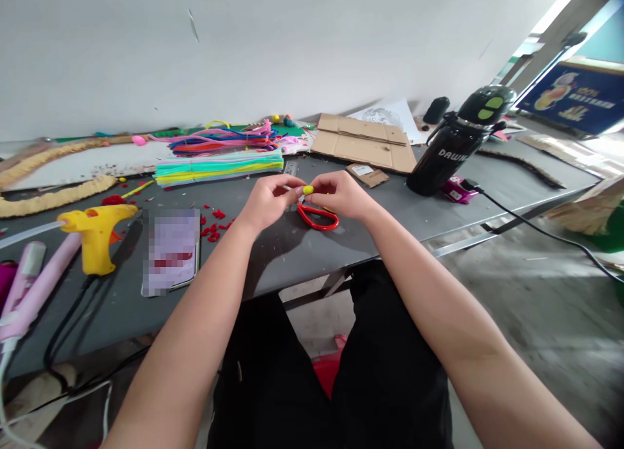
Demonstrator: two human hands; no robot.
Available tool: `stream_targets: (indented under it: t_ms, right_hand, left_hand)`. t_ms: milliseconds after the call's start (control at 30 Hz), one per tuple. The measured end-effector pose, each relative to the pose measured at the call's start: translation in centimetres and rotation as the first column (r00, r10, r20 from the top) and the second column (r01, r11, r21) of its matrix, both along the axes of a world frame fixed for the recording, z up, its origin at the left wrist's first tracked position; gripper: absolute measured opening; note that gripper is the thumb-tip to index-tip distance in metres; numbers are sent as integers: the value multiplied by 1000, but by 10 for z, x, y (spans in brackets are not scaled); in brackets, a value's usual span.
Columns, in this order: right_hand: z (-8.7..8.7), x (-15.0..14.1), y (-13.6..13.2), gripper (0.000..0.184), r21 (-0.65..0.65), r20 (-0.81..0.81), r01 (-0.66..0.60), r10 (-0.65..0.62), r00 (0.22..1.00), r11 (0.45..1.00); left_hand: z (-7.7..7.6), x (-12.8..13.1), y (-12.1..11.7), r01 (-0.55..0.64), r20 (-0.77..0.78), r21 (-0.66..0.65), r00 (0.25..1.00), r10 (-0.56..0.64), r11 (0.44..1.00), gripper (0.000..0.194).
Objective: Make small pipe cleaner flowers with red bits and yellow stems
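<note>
A small yellow piece of pipe cleaner [308, 190], seemingly wound into a tight roll, sits between the fingertips of both hands above the table. My left hand [273, 201] pinches it from the left with thumb and forefinger. From the right, my right hand [338, 194] closes its fingers on it, and a bit of yellow shows below that hand too. Red-handled scissors [319, 221] lie just under the hands, their blades partly hidden. Small red scraps [214, 231] are scattered left of my left hand.
Bundled pipe cleaners [219, 168] lie at the back, beside folded cardboard [363, 143]. A black bottle [451, 150] stands at right near a pink device [458, 189] with a cable. On the left are a phone [171, 251], a yellow glue gun [97, 234] and a pink corded tool [43, 290].
</note>
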State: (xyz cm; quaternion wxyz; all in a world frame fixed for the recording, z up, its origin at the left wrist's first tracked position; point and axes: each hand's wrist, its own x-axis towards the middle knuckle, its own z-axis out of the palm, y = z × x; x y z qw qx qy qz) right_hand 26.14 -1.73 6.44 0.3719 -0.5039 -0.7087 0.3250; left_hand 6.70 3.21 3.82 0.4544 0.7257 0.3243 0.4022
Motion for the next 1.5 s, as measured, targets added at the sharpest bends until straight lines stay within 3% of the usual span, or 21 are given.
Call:
stream_targets:
  t_ms: [167,333,467,667,933,1167,1300,1500]
  right_hand:
    - [-3,-1,4,24,-164,-92,63,-79,993,984]
    - [-4,-4,5,21,-179,-93,103,-121,988,978]
    - [-8,-4,5,22,-111,-12,104,-106,994,988]
    - [-8,-6,3,17,66,108,50,-57,992,997]
    - [-5,-11,2,19,198,76,25,-41,996,980]
    - [-2,-13,2,23,131,-19,45,-42,999,990]
    - [-1,-13,2,24,103,-64,94,-88,994,990]
    - [-2,-9,5,30,21,-191,57,-52,980,998]
  left_hand:
    - [-2,2,-3,-39,-108,349,991,82,936,34]
    - [0,1,-7,-8,-198,474,973,115,881,22]
    - [1,1,-10,10,-261,397,960,102,918,25]
    - [3,3,-13,-50,-224,273,968,114,961,38]
    - [5,2,-8,-11,-90,121,996,22,993,38]
    - [8,4,-7,37,51,-38,998,-35,999,35]
    - [6,3,-4,61,65,-58,996,-57,996,35]
    - [3,2,-2,94,93,-100,992,-85,991,41]
